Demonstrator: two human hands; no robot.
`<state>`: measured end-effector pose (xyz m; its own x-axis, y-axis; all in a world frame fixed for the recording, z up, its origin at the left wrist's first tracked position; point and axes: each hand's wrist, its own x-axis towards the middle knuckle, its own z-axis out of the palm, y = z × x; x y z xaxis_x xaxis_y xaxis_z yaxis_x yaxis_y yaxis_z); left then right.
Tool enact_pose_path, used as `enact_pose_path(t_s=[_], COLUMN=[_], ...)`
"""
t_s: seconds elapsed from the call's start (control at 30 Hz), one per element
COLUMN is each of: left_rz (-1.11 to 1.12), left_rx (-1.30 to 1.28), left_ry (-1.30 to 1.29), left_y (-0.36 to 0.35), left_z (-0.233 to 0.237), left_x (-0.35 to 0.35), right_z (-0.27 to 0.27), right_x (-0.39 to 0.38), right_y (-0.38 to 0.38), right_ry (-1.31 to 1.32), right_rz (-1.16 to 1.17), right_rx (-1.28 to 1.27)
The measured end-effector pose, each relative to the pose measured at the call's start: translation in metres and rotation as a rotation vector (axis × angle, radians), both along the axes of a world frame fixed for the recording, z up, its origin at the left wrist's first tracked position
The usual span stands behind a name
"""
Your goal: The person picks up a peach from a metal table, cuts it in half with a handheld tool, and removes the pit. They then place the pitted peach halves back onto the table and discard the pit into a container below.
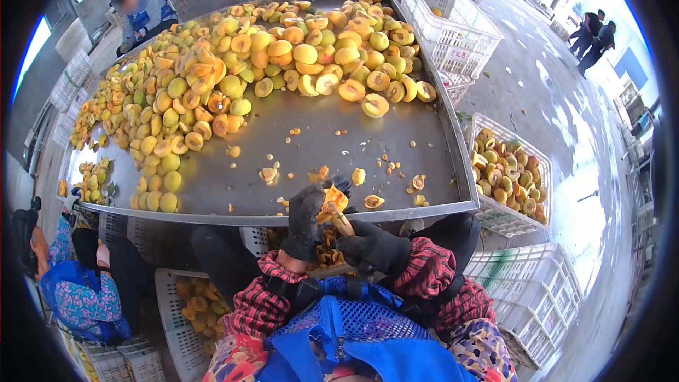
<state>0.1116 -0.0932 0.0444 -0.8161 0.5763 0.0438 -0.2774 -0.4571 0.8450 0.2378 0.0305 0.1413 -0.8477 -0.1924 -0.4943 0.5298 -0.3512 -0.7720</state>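
My left hand [307,216], in a black glove, is closed around a torn orange-yellow peach half [334,200] at the table's near edge. Closed in my black-gloved right hand [373,245] is a pitting tool with a light wooden handle [342,222]. Its working end meets the peach and is hidden by the flesh. Just beyond my hands, peach scraps [269,175] and a small peach piece [358,176] lie on the metal table [297,124]. A large heap of halved yellow peaches [233,64] covers the far and left parts of the tabletop.
A crate of peach halves [511,177] stands right of the table, near a white crate [530,297]. Another peach-filled crate [173,318] sits at my lower left. Stacked crates [453,28] stand at the far right corner. Co-workers [88,283] sit along the left and far sides.
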Motion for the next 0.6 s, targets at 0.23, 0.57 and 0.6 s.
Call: enact_pose_path(t_s=[0.23, 0.57, 0.6], left_rz=[0.132, 0.041, 0.005], left_rx=[-0.378, -0.255, -0.226], left_ry=[0.679, 0.462, 0.262], left_y=[-0.005, -0.001, 0.004], left_z=[0.020, 0.047, 0.028], left_x=[0.002, 0.025, 0.023], right_z=[-0.011, -0.049, -0.044], right_x=[0.003, 0.005, 0.004], right_y=[-0.011, -0.015, -0.017], right_ry=[0.001, 0.114, 0.121], right_rz=[-0.084, -0.015, -0.027], right_rx=[-0.370, -0.760, -0.639])
